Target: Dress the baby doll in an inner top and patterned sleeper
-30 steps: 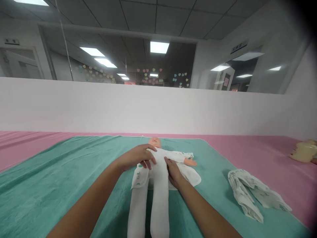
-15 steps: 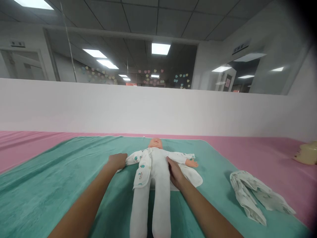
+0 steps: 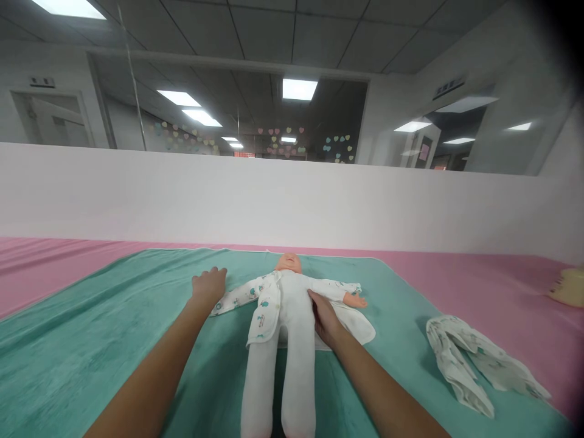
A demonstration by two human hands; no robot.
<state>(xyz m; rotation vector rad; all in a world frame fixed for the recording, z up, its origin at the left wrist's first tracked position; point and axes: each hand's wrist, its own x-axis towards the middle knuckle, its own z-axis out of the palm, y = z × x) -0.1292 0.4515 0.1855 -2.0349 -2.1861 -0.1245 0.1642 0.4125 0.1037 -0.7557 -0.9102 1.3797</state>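
Note:
A baby doll lies on its back, head away from me, with a white cloth body and legs. Its printed white baby jacket hangs unfastened; one front panel covers the left side of the chest, the other lies spread on the right. The left sleeve stretches out flat, with no doll hand showing at its cuff. Just above that cuff is my left hand, fingers loosely apart and holding nothing visible. My right hand grips the doll's right side, thumb on the torso and fingers hidden. A doll hand pokes out of the right sleeve.
Under the doll is a green blanket on a pink surface. Folded printed baby pants lie at the right. A yellowish object stands at the far right edge. A white wall rises behind, with windows above.
My left hand has let go of the sleeve cuff and moved up and left, uncovering the sleeve's end. My right hand stays on the doll's side.

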